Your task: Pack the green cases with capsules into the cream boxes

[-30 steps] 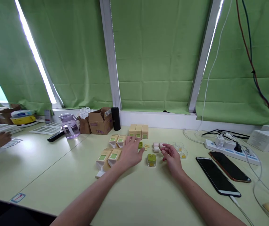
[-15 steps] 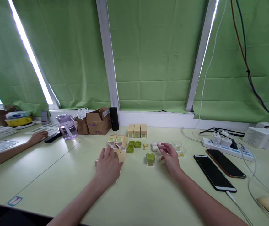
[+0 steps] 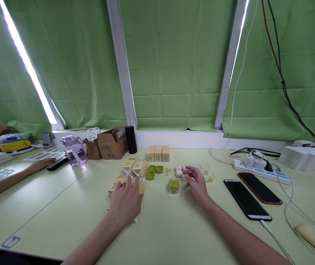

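My left hand [image 3: 126,198] is closed over a small open cardboard box [image 3: 143,187], its fingertips bent onto the cardboard and much of the box hidden beneath. Beside and behind it are other open boxes [image 3: 140,167] with green labels. My right hand [image 3: 197,183] hovers with thumb and fingers apart, nothing between them, close to several small white pieces [image 3: 179,173]. Between the hands stands a clear little container with a green lid [image 3: 174,186]. Green square cups [image 3: 150,175], tiny yellow pieces [image 3: 167,171] and clear containers [image 3: 209,177] lie around it.
Three closed small boxes [image 3: 158,154] stand at the back. Two phones [image 3: 247,200] and a white power strip [image 3: 262,172] with cables are on the right. At left are a purple water jug [image 3: 74,151], a large carton [image 3: 113,143] and another person's arm [image 3: 22,176].
My left hand has shifted slightly toward me and more of the boxes behind it shows. My right hand keeps nearly the same pose. The camera view has turned a little to the right.
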